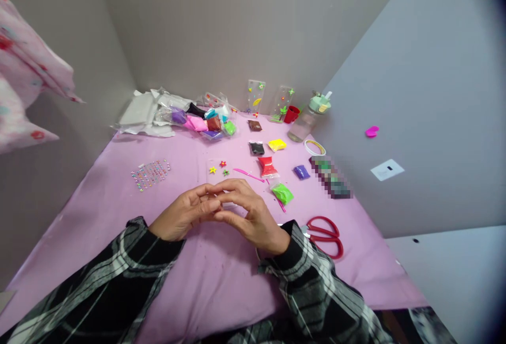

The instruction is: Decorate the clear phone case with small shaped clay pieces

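Observation:
My left hand (190, 208) and my right hand (250, 212) meet over the middle of the pink cloth, fingers curled and fingertips together. Whatever lies between the fingertips, if anything, is hidden or too small to make out. Just beyond them are small clay flowers, one yellow (213, 170), one red (223, 164) and one green (226, 173), on a clear sheet. A pink plastic modelling knife (248, 175) lies in front of my right hand. Packets of red clay (268, 166) and green clay (282, 193) are close to its right.
Red-handled scissors (324, 236) lie right of my right wrist. Farther off are a tape roll (315, 147), a water bottle (306, 120), decorated clear panels (256, 97) and several clay packets (213, 124). A gem sticker sheet (151, 174) lies at left.

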`<state>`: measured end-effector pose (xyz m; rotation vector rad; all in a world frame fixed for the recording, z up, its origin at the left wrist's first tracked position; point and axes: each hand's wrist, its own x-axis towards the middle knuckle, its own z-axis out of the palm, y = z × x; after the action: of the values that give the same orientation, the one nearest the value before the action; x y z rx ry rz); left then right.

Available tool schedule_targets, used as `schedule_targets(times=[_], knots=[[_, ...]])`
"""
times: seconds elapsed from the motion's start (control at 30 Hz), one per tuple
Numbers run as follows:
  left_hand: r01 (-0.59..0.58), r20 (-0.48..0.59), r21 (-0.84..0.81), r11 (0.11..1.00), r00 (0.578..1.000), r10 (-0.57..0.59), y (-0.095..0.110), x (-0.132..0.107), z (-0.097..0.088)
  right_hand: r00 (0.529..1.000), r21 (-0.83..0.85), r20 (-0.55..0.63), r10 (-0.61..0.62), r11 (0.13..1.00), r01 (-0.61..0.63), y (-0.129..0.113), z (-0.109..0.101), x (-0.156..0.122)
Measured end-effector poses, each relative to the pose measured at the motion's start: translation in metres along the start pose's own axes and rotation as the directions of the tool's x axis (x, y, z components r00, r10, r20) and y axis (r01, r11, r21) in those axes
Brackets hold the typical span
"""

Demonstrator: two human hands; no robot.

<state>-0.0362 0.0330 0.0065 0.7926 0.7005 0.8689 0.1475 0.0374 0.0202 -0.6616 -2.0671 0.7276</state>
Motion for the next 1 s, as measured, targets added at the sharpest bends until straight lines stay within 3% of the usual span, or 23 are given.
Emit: schedule_targets(times=[0.53,0.73,1.0], knots=[[0.022,0.014,-0.02,1.0,1.0,-0.022,-0.0024,0.0022,-0.0017,0.996,0.004,-0.076,0.056,0.998,-0.056,-0.0012,0.0009,-0.0001],[0.017,0.036,-0.033,0.999,0.999,-0.016,-0.0051,0.0028,-0.0028,0.998,0.0,-0.06,-0.018,1.0,0.018,0.001,0.0019,-0.0001],[0.033,0.043,-0.047,0.998,0.999,-0.031,-0.008,0.0018,-0.0034,0.995,-0.043,-0.098,-0.011,0.999,0.007,0.0005,0.0019,-0.0008]])
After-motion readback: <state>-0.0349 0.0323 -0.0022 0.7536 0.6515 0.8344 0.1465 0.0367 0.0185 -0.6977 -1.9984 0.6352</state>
